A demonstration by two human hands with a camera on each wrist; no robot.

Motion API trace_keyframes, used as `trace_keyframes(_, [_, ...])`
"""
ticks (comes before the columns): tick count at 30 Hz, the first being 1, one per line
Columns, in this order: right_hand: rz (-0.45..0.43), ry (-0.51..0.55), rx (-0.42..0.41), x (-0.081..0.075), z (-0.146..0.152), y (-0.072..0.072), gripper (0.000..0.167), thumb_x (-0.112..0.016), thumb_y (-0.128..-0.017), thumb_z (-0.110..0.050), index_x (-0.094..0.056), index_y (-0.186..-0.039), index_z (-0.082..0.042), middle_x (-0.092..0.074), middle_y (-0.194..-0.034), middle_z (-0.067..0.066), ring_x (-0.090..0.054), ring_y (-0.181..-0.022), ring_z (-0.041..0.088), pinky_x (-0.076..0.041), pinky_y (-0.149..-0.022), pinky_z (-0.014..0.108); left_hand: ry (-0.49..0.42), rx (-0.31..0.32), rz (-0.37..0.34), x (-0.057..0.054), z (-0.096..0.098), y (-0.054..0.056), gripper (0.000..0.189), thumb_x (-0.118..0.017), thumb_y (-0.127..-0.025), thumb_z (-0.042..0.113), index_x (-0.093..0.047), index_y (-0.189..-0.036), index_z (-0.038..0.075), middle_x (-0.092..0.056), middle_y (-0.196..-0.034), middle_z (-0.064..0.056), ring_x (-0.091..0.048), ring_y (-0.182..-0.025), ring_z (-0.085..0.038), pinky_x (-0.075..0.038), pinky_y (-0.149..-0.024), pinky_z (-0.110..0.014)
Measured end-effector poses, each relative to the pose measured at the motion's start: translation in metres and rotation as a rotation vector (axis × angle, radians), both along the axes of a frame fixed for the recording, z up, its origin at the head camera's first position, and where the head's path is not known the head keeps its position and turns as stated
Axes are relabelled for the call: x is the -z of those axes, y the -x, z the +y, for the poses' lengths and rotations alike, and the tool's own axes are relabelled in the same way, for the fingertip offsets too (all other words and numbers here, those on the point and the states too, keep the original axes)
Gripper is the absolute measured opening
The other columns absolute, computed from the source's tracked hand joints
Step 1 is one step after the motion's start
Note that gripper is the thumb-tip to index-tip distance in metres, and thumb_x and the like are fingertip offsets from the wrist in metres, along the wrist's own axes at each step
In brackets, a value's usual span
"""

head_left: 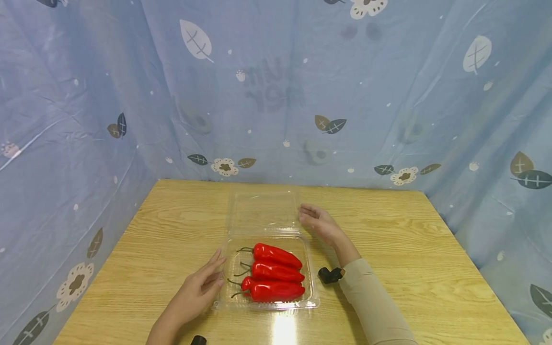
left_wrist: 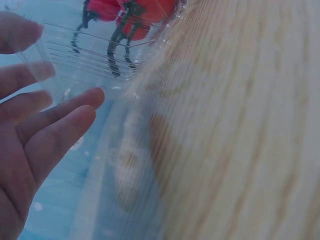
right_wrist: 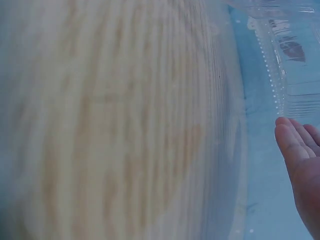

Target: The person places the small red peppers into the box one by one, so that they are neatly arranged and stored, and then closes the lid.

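Observation:
A clear plastic clamshell container (head_left: 311, 280) stands on the table with several red peppers (head_left: 278, 272) lying in its base, green stems toward the left. Its clear lid (head_left: 264, 210) is swung back, away from the body. My left hand (head_left: 194, 293) is at the left side of the base, fingertips right at the wall. The left wrist view shows its fingers (left_wrist: 65, 112) loosely extended and spread along the clear plastic wall. Beside the lid's right edge is my right hand (head_left: 321, 224), fingers (right_wrist: 290, 137) extended and together, with fingertips close to the rim.
The wooden table (head_left: 388, 249) extends around the container on all sides. A blue patterned curtain (head_left: 276, 96) hangs behind it and along both sides. Black camera mounts (head_left: 330, 275) sit at the wrists, the right one close to the container's right side.

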State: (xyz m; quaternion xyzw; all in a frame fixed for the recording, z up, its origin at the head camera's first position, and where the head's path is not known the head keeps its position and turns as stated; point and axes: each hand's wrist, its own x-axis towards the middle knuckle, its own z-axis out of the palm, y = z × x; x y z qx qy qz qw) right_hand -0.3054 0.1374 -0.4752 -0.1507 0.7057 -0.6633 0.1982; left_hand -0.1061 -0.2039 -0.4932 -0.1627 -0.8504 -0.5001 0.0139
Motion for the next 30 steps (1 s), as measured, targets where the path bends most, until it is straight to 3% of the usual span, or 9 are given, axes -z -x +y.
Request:
trace_keyframes(10, [0.098,-0.017,0.044,-0.009,0.0,-0.004,0.061,-0.056,-0.091,-0.001,-0.027,-0.144,0.008,-0.031,-0.149,0.027,-0.031,-0.138,0.04,-0.031,-0.115,0.047,-0.005,-0.004,-0.021,-0.001,0.0,0.0,0.051,-0.054,-0.098,0.019,-0.038,-0.144,0.005,-0.019,-0.157,-0.016,-0.057,-0.116,-0.037,-0.055,-0.091,-0.033])
trace_keyframes(17, [0.132,-0.008,0.031,-0.018,0.001,-0.008,0.061,-0.056,-0.092,-0.001,-0.025,-0.144,0.01,-0.031,-0.149,0.027,-0.031,-0.138,0.04,-0.031,-0.114,0.045,-0.001,-0.016,-0.022,-0.001,0.001,-0.001,0.051,-0.055,-0.097,0.018,-0.039,-0.144,0.005,-0.02,-0.157,-0.015,-0.058,-0.116,-0.036,-0.055,-0.09,-0.032])
trace_keyframes(30, [0.195,-0.038,-0.017,-0.029,0.008,-0.017,0.059,-0.056,-0.095,-0.009,-0.028,-0.146,0.002,-0.033,-0.151,0.02,-0.031,-0.14,0.033,-0.034,-0.113,0.038,-0.002,-0.013,-0.026,-0.002,0.001,-0.001,0.051,-0.055,-0.097,0.018,-0.038,-0.144,0.006,-0.019,-0.157,-0.015,-0.058,-0.116,-0.036,-0.055,-0.091,-0.033])
